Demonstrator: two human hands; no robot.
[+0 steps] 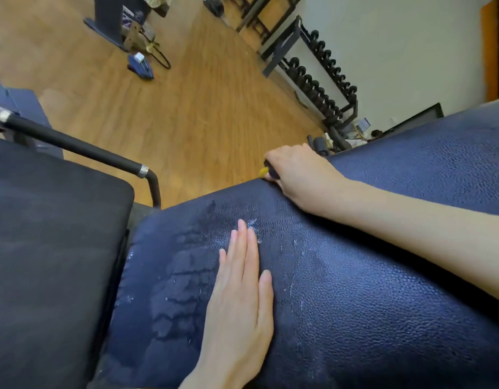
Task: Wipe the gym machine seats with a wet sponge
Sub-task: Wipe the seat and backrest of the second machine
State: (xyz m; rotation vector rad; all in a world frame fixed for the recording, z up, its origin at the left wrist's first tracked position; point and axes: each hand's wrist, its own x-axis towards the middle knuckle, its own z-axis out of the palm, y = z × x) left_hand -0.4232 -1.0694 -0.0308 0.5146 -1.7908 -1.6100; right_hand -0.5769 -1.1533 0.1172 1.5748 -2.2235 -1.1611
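Note:
A dark blue padded seat (341, 304) fills the lower middle and right of the head view, with wet streaks and cracked patches on its left part. My left hand (240, 299) lies flat on the pad, fingers together and pointing away from me, holding nothing. My right hand (296, 175) is curled over the pad's far edge, shut on a sponge (263, 172); only a small yellow corner of it shows past the fingers. My right forearm crosses the pad from the right.
A black pad (46, 248) sits at the left with a black handle bar (80, 148) above it. Wooden floor (186, 108) lies beyond. A dumbbell rack (321, 80) stands along the white wall. A blue item (140, 67) and machine frames are farther back.

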